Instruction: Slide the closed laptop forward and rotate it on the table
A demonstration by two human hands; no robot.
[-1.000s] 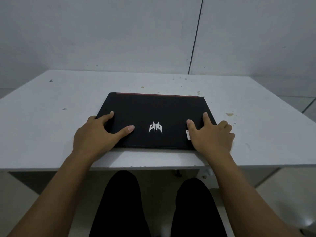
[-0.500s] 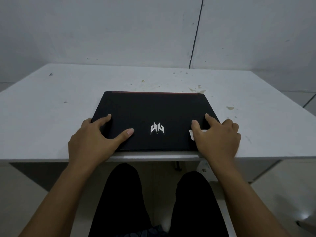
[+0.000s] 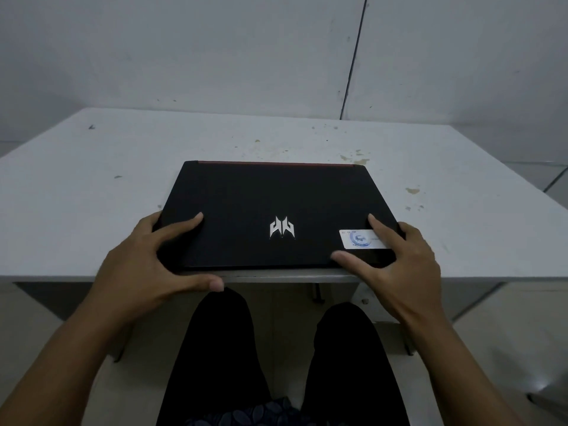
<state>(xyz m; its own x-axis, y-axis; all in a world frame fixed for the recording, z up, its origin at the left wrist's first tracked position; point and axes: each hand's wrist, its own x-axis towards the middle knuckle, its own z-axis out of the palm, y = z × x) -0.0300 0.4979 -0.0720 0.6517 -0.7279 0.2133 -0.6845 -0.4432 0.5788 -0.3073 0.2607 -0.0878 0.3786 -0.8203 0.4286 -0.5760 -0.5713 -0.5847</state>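
Lying flat and shut at the near edge of the bench [image 3: 92,210], the black laptop [image 3: 276,195] has its red-trimmed hinge side facing away and its front edge about level with the bench lip. A silver logo [image 3: 282,227] sits mid-lid and a white sticker [image 3: 361,239] lies near the near-right corner. The left hand [image 3: 147,262] clasps the near-left corner, fingers spread on the lid and side, thumb under the front edge. The right hand [image 3: 396,259] clasps the near-right corner, forefinger across the sticker, thumb on the lid by the front edge. Judging from this, the forward slide is just beginning. It calls for an even push from both hands, keeping the base flat, then a turn well clear of the lip.
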